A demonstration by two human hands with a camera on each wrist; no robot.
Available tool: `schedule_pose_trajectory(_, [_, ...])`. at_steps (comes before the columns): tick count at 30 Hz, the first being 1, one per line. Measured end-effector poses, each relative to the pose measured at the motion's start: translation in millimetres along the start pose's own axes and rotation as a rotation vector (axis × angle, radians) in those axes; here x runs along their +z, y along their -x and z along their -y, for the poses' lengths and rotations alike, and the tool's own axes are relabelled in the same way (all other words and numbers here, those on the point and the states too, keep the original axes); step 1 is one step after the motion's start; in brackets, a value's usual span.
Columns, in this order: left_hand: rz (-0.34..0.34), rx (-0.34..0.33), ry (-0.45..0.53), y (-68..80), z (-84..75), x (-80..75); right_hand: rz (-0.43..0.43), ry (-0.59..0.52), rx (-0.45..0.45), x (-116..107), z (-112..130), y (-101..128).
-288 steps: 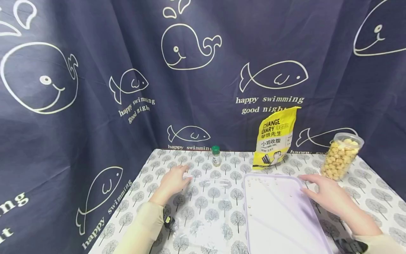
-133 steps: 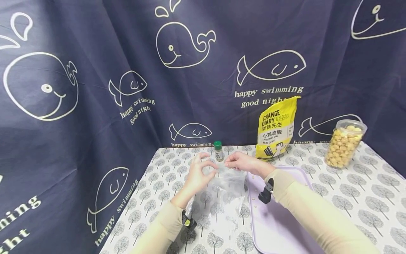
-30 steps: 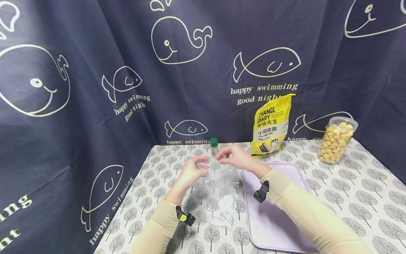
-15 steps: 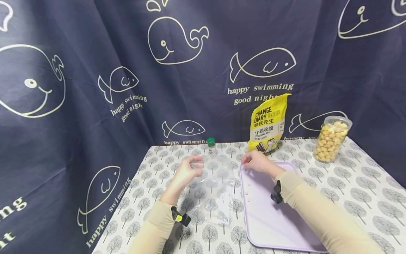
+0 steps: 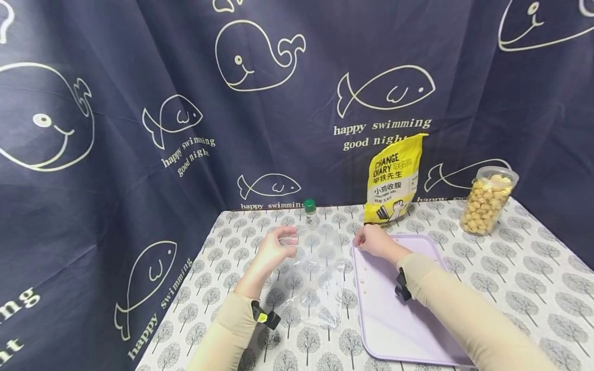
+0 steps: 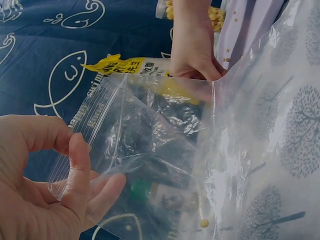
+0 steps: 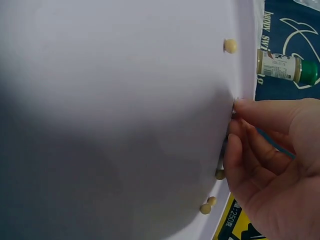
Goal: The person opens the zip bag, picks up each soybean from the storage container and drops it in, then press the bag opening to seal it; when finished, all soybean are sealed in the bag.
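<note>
In the left wrist view my left hand (image 6: 47, 175) pinches the zip edge of a clear plastic zip bag (image 6: 150, 135) between thumb and curled fingers. The bag's mouth gapes, and one small round yellow bean (image 6: 204, 223), like a soybean, shows low in it. My right hand (image 5: 377, 241) is at the far left corner of the lilac tray (image 5: 403, 330). Its bent fingers and thumb come close together at the rim in the right wrist view. Whether a bean is between the tips cannot be made out. Several similar beans (image 7: 230, 46) lie along the tray's edge.
A small green-capped bottle (image 5: 310, 212) stands behind the bag. Behind the tray are a yellow food pouch (image 5: 393, 180) and, farther right, a clear jar of yellow puffed balls (image 5: 487, 203). A dark blue curtain (image 5: 297, 129) hangs behind the tree-patterned tablecloth (image 5: 501, 278).
Since one second ago my right hand has moved right, from the bag's mouth to the tray's far corner. My left hand keeps holding the bag. Earlier, the bag lay flat and neither hand held it.
</note>
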State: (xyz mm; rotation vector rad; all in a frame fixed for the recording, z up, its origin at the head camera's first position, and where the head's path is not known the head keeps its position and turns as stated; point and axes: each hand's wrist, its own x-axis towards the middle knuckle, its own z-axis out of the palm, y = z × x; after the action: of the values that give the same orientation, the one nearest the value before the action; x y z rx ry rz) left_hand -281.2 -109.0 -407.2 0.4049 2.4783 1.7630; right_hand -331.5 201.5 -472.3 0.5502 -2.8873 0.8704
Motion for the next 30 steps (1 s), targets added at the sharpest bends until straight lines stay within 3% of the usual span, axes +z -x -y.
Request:
schedule_pose_trajectory(8, [-0.002,0.005,-0.007,-2.5,-4.6,0.0,0.007,-0.132,0.064,-25,14,-3])
schedule_pose_trajectory(14, [0.002,0.01,-0.013,-2.7,-5.8,-0.2,-0.072,-0.318,-0.02,-50,56,-14])
schedule_pose_trajectory(17, [0.0,-0.002,-0.028,-2.3,-4.1,0.3,-0.061,-0.382,-0.06,-52,79,-17])
schedule_pose_trajectory(22, [-0.006,-0.016,-0.025,-2.5,-1.6,2.6,0.008,-0.391,-0.137,-45,106,-21])
schedule_pose_trajectory(30, [-0.004,-0.016,-0.026,-3.4,-1.2,4.3,0.044,-0.315,-0.163,-35,115,-20])
